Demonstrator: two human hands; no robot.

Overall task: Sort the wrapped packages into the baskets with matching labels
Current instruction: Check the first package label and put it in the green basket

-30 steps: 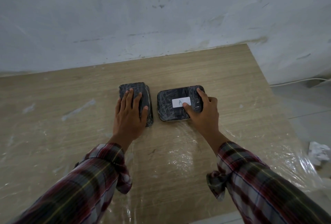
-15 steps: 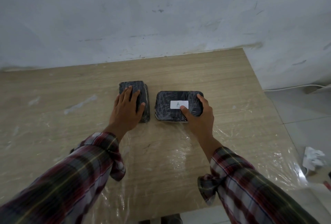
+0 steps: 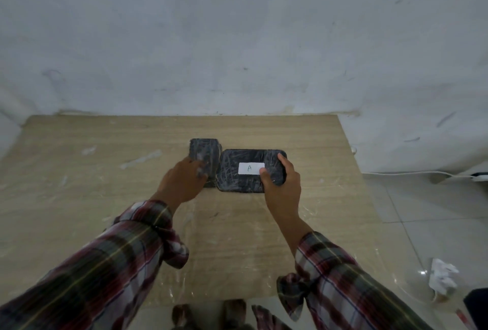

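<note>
Resting side by side on the wooden table (image 3: 303, 139), two dark wrapped packages touch — the right hand (image 3: 284, 184) grips the wider package (image 3: 245, 179), whose white label (image 3: 250, 168) reads "A"; the left hand (image 3: 182, 184) clasps the narrower package (image 3: 204, 151), its blurred fingers curled over the near end
</note>
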